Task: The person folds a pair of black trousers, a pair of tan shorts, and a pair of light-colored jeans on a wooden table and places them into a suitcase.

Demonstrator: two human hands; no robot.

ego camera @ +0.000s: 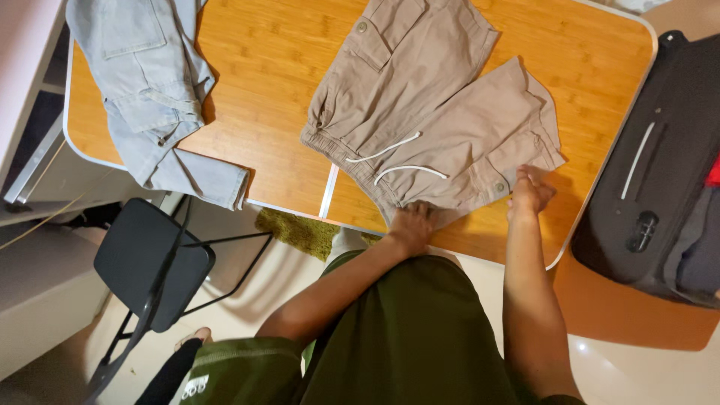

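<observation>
A pair of beige cargo shorts (427, 105) with a white drawstring lies flat on the orange wooden folding table (270, 97). My left hand (411, 223) presses on the waistband at the table's near edge, fingers curled over the cloth. My right hand (529, 192) pinches the near right corner of the shorts by a leg pocket. Both forearms reach out from my dark green clothing.
A light grey-blue garment (154, 90) hangs over the table's left corner. A black folding chair (150, 262) stands below it on the pale floor. A dark open suitcase (660, 172) lies right of the table. A green rug (296, 229) shows under the table edge.
</observation>
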